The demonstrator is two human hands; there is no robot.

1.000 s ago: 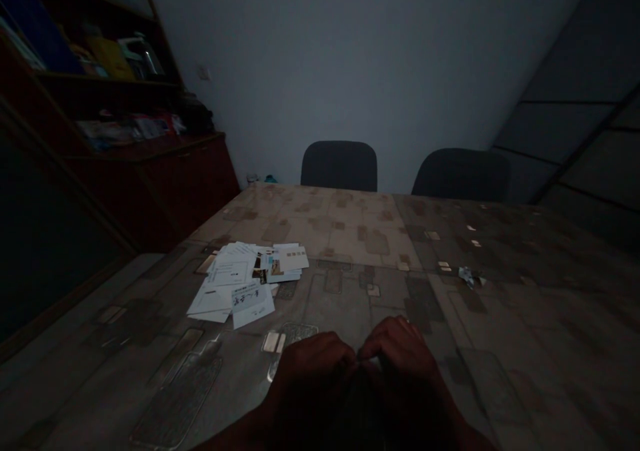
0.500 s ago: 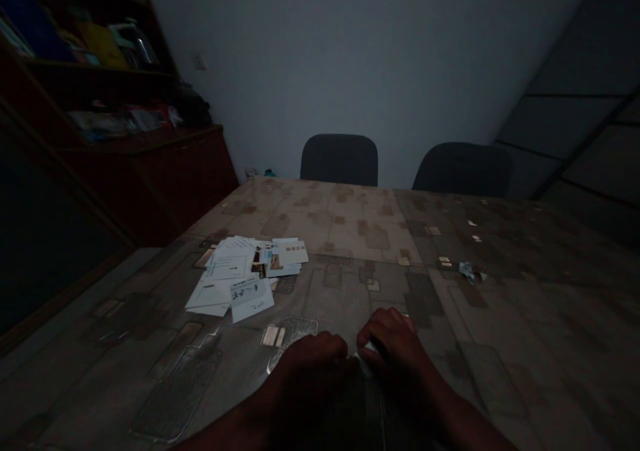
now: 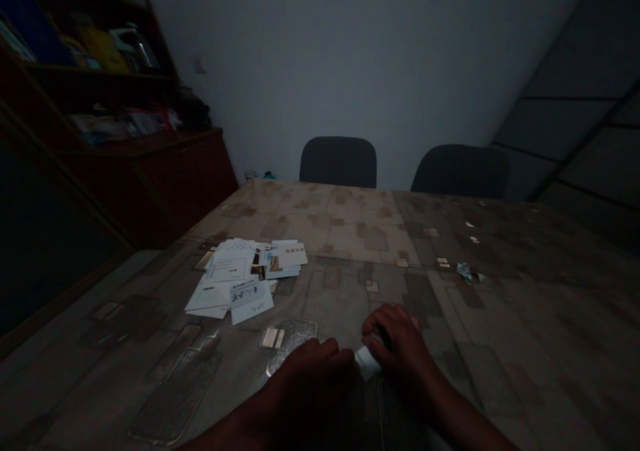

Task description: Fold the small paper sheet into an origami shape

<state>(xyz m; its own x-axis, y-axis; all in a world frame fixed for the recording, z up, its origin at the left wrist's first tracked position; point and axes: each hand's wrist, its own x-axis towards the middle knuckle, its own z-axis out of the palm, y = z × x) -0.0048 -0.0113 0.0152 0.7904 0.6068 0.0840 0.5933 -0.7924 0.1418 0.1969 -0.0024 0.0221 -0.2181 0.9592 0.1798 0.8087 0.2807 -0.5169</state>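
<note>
A small white piece of paper (image 3: 367, 363), perhaps a card, shows between my two hands near the front of the table. My left hand (image 3: 316, 376) is closed at its left edge, fingers curled. On the other side, my right hand (image 3: 400, 344) pinches it between thumb and fingers. Much of the piece is hidden by the hands and the dim light. Ahead and to the left lies a loose, overlapping pile of cards (image 3: 220, 291), mostly white, some printed and one with dark handwriting-like marks.
Crumpled paper scraps (image 3: 465, 272) lie on the right of the patterned tablecloth (image 3: 330, 204). Two dark chairs (image 3: 338, 163) stand behind the far edge, before a pale wall. A dark red cabinet (image 3: 185, 171) with loaded shelves is at the left.
My hands have moved slightly apart, so more of the white piece shows between them. The right hand has shifted a little up and right. The card pile stays put.
</note>
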